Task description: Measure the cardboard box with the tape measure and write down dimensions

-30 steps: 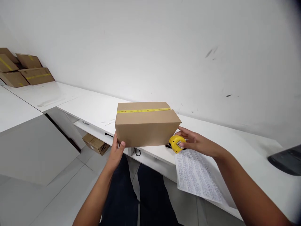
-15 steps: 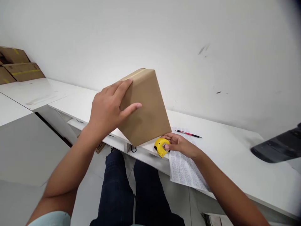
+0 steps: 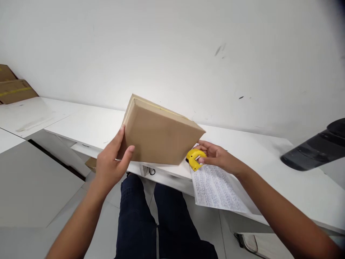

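Note:
A flat brown cardboard box point(image 3: 161, 135) is tilted over the front edge of the white desk. My left hand point(image 3: 111, 156) grips its left side, thumb on the near face and fingers along the edge. My right hand point(image 3: 215, 156) holds a yellow tape measure point(image 3: 196, 159) beside the box's lower right corner; its fingers reach behind the tape measure, and whether they touch the box is hidden. Under the right hand lies a sheet of paper point(image 3: 215, 189) covered in writing, hanging over the desk edge.
The white desk point(image 3: 269, 172) runs along a scuffed white wall. A dark cylindrical object point(image 3: 315, 147) juts in from the right. Cardboard boxes point(image 3: 17, 91) are stacked at the far left. Below the desktop is an open shelf with a black loop point(image 3: 151, 171).
The box has turned and lowered, so its taped narrow side now runs along the top. My left hand moved down to its left side. The tape measure shifted slightly right and up.

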The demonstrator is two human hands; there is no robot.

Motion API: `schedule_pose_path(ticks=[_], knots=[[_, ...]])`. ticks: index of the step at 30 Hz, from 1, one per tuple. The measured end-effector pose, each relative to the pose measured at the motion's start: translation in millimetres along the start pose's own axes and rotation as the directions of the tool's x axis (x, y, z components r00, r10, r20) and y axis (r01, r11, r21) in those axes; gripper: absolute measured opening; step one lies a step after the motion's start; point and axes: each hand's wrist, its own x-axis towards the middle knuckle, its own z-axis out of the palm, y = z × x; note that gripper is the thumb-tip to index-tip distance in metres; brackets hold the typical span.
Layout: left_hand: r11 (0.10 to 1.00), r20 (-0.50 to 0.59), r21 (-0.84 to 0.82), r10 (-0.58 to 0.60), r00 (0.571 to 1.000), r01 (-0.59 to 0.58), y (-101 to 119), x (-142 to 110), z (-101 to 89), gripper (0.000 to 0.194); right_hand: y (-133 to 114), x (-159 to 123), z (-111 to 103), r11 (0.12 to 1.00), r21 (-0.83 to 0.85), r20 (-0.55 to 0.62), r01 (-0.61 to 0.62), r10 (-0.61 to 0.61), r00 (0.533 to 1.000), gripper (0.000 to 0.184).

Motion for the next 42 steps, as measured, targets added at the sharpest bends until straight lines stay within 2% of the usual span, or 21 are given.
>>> schedule_pose_path(ticks=[4, 6, 8, 11, 15, 17, 18, 19, 21, 22, 23, 25, 27, 28, 30, 33, 35, 37, 39, 40, 42], knots=[[0.958, 0.066, -0.104, -0.260, 0.963, 0.266, -4, -27, 9.8, 0.065, -14, -7, -19, 0.998, 0.052, 0.030, 0.036, -0.037, 0.999, 0.081], [0.904, 0.127, -0.089, -0.406, 0.905, 0.418, -4, -24, 7.8, 0.065, -26, -10, -26, 0.997, 0.050, 0.038, 0.054, -0.055, 0.998, 0.088], [0.852, 0.211, -0.030, -0.506, 0.836, 0.523, -5, -8, 3.9, 0.063, -38, -10, -28, 0.994, 0.067, 0.018, 0.090, -0.091, 0.996, 0.096], [0.832, 0.365, 0.051, -0.531, 0.765, 0.553, -12, 29, 4.6, 0.058, -47, 0, -20, 0.981, 0.135, -0.088, 0.141, -0.130, 0.988, 0.094], [0.833, 0.507, 0.107, -0.515, 0.691, 0.542, -26, 65, 18.4, 0.056, -30, 17, -4, 0.977, 0.169, -0.181, 0.127, -0.096, 0.979, 0.069], [0.846, 0.515, 0.154, -0.509, 0.690, 0.510, -25, 68, 22.1, 0.061, -20, 19, -1, 0.974, 0.161, -0.279, 0.162, -0.113, 0.954, 0.059], [0.873, 0.486, 0.171, -0.478, 0.732, 0.456, -21, 66, 22.2, 0.065, -17, 18, 0, 0.968, 0.155, -0.352, 0.198, -0.134, 0.927, 0.057], [0.915, 0.441, 0.174, -0.403, 0.802, 0.364, -13, 62, 21.1, 0.069, -16, 15, 2, 0.960, 0.144, -0.425, 0.240, -0.159, 0.891, 0.059], [0.988, 0.316, 0.151, -0.090, 0.944, 0.044, 9, 51, 17.0, 0.071, -20, 7, 11, 0.945, 0.105, -0.522, 0.311, -0.214, 0.826, 0.072], [0.979, 0.253, 0.135, 0.118, 0.960, -0.156, 22, 46, 14.6, 0.068, -24, 2, 19, 0.941, 0.081, -0.531, 0.329, -0.239, 0.813, 0.078], [0.932, 0.200, 0.115, 0.319, 0.927, -0.345, 35, 40, 12.4, 0.062, -29, -3, 29, 0.940, 0.061, -0.517, 0.335, -0.257, 0.816, 0.082], [0.779, 0.097, 0.075, 0.616, 0.782, -0.623, 59, 31, 9.3, 0.045, -36, -11, 53, 0.945, 0.049, -0.451, 0.324, -0.269, 0.851, 0.080], [0.663, 0.007, 0.064, 0.747, 0.665, -0.746, 73, 25, 8.2, 0.026, -40, -16, 76, 0.948, 0.097, -0.378, 0.304, -0.247, 0.892, 0.072], [0.637, -0.019, 0.065, 0.771, 0.637, -0.768, 77, 23, 7.9, 0.018, -41, -18, 85, 0.946, 0.133, -0.350, 0.295, -0.234, 0.907, 0.068], [0.619, -0.030, 0.078, 0.785, 0.619, -0.781, 75, 21, 7.3, 0.010, -41, -21, 97, 0.941, 0.194, -0.322, 0.277, -0.206, 0.924, 0.064], [0.631, -0.046, 0.156, 0.773, 0.633, -0.759, 46, 20, 4.3, 0.014, -39, -22, 93, 0.942, 0.205, -0.360, 0.266, -0.180, 0.916, 0.064], [0.710, -0.095, 0.250, 0.694, 0.713, -0.658, 7, 18, 1.2, 0.022, -36, -19, 73, 0.936, 0.150, -0.459, 0.318, -0.219, 0.861, 0.070], [0.849, -0.166, 0.324, 0.486, 0.858, -0.419, -43, 16, -1.4, 0.029, -31, -13, 42, 0.916, 0.040, -0.559, 0.399, -0.310, 0.769, 0.073], [0.946, -0.188, 0.295, 0.194, 0.963, -0.134, -92, 12, -2.1, 0.030, -23, -5, 9, 0.895, -0.088, -0.586, 0.436, -0.401, 0.704, 0.065], [0.970, -0.195, 0.243, 0.036, 0.980, 0.013, -112, 9, -1.4, 0.029, -18, 0, -5, 0.894, -0.142, -0.579, 0.425, -0.423, 0.697, 0.058], [0.969, -0.177, 0.159, -0.162, 0.971, 0.191, -136, 4, 2.2, 0.028, -9, 7, -24, 0.896, -0.214, -0.550, 0.389, -0.440, 0.710, 0.049]])
